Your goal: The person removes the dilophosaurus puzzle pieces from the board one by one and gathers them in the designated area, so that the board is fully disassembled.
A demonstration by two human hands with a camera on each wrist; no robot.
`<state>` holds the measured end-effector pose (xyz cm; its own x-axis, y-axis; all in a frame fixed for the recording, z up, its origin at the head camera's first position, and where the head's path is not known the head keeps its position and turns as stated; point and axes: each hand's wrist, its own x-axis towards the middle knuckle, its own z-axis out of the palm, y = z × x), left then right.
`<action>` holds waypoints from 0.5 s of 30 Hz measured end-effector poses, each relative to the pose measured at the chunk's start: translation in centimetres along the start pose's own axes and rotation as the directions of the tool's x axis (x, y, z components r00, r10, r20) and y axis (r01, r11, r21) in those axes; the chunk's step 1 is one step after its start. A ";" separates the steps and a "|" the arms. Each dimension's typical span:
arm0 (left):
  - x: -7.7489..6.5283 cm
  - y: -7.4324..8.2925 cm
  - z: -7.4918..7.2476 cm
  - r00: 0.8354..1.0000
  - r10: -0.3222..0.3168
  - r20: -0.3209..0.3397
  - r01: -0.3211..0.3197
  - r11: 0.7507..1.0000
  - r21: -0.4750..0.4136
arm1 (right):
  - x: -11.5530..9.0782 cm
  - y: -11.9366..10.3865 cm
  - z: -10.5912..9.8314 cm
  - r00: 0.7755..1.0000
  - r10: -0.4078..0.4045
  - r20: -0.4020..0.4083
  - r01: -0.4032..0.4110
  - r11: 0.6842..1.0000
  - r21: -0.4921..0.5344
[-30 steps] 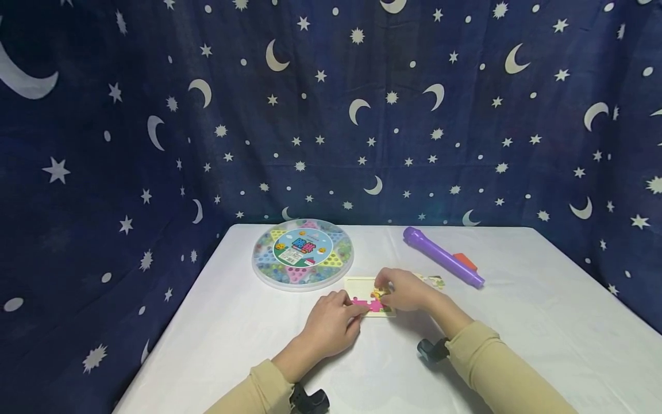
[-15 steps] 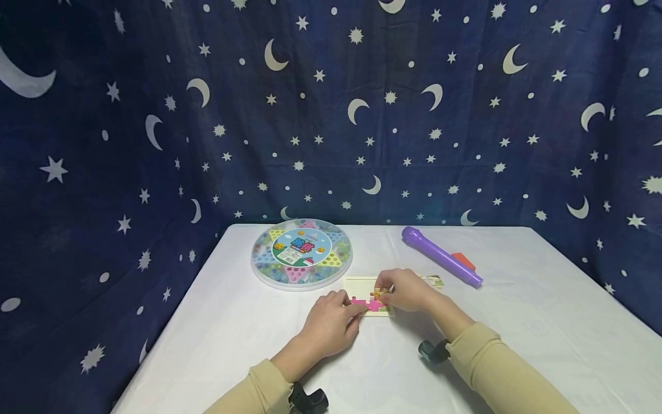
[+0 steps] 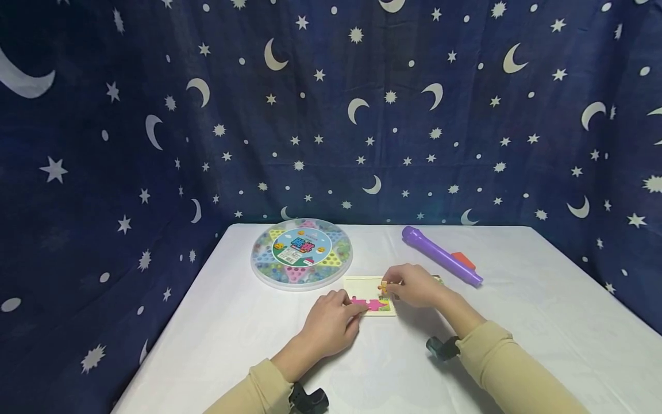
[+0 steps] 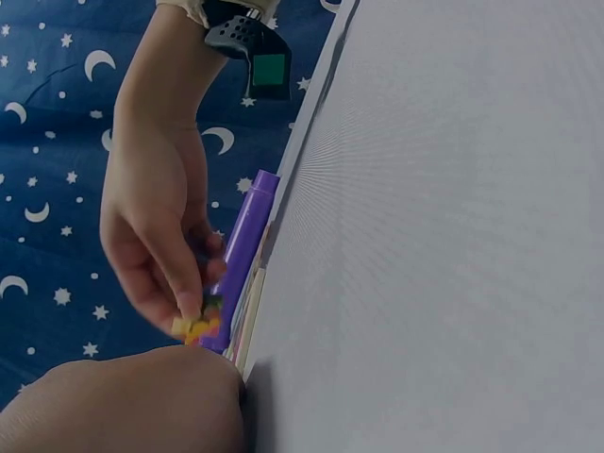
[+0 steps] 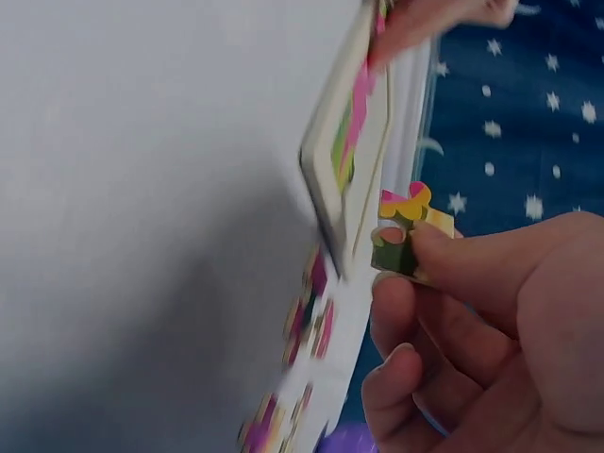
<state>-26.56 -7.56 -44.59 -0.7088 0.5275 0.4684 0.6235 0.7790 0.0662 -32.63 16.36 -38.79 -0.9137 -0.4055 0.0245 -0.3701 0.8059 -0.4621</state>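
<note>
My right hand (image 3: 414,286) pinches a small jigsaw piece (image 5: 394,247) between thumb and fingertips, just above the right side of a cream puzzle tray (image 3: 362,285). Yellow, green and pink show on that piece. Along the tray's near side lie joined pink pieces (image 3: 373,305), with a green and yellow patch at their right end. My left hand (image 3: 331,323) rests at the tray's near-left corner, a finger touching the pink part. In the left wrist view the right hand (image 4: 156,217) holds the same piece, while the left hand (image 4: 142,406) hides the tray.
Loose jigsaw pieces (image 5: 307,316) lie on the white table beside the tray, mostly hidden by my right hand in the head view. A round Chinese checkers set (image 3: 302,253) stands behind on the left. Back right are a purple toy microphone (image 3: 442,256) and an orange-red object (image 3: 464,260).
My right hand has lifted the piece up from the tray and moved slightly right and away, uncovering the green and yellow patch. The left hand stays in place.
</note>
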 end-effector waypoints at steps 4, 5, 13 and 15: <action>0.0 0.0 0.1 0.999 0.011 -0.036 -0.011 1.000 -0.001 | -0.7 1.5 -1.0 0.998 0.066 0.002 -0.065 0.995 0.074; 0.0 0.0 0.1 0.999 0.013 -0.048 -0.013 1.000 -0.004 | -0.9 1.8 -1.2 0.997 0.075 0.007 -0.075 0.993 0.090; 0.0 0.0 0.1 0.993 -0.003 -0.120 -0.001 0.999 -0.032 | -3.0 4.7 -3.0 0.990 0.140 -0.016 -0.137 0.984 0.118; 0.0 0.0 0.1 0.992 -0.008 -0.128 0.003 0.999 -0.040 | -3.5 5.5 -3.3 0.991 0.130 -0.035 -0.126 0.987 0.101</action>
<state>-26.55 -7.51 -44.72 -0.6658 0.4734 0.5767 0.6339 0.7666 0.1025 -32.01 23.64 -38.54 -0.9593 -0.2822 -0.0051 -0.2333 0.8031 -0.5483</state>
